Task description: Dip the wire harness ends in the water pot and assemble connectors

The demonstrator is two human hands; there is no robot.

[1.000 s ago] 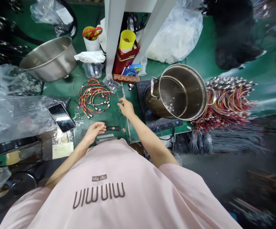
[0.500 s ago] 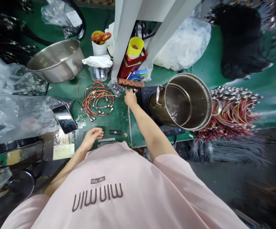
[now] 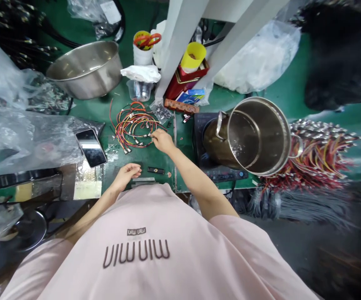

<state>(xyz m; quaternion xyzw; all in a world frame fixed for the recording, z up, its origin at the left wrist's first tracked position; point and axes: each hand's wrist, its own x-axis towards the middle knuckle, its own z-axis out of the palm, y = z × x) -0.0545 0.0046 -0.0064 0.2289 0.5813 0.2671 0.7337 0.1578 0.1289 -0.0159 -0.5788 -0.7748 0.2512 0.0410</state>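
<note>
My right hand [image 3: 163, 141] is at the right edge of a loose coil of red, yellow and black wires [image 3: 133, 125] with small metal connectors. Its thumb and fingers are pinched together by the wire ends; what they hold is too small to make out. Near the bench's front edge, my left hand [image 3: 127, 175] has its fingers curled together, and their contents are hidden. A small black tool with a brass-coloured spot [image 3: 155, 170] lies between my hands, just right of the left one. Beyond my right hand are small black pieces [image 3: 169, 124] and a clear bag of small parts [image 3: 161, 111].
A tall metal pot [image 3: 217, 139] stands on a black hotplate [image 3: 199, 125] to the right, with bundled red and yellow wires [image 3: 317, 154] beyond it. At left are a phone [image 3: 91, 148] and a steel basin [image 3: 86, 81]. A white post [image 3: 180, 46] rises behind a reddish-brown block [image 3: 182, 106].
My right hand has drawn back from the small parts near the block to the wire coil's right edge. My left hand stays near the front edge. The whole view has shifted slightly.
</note>
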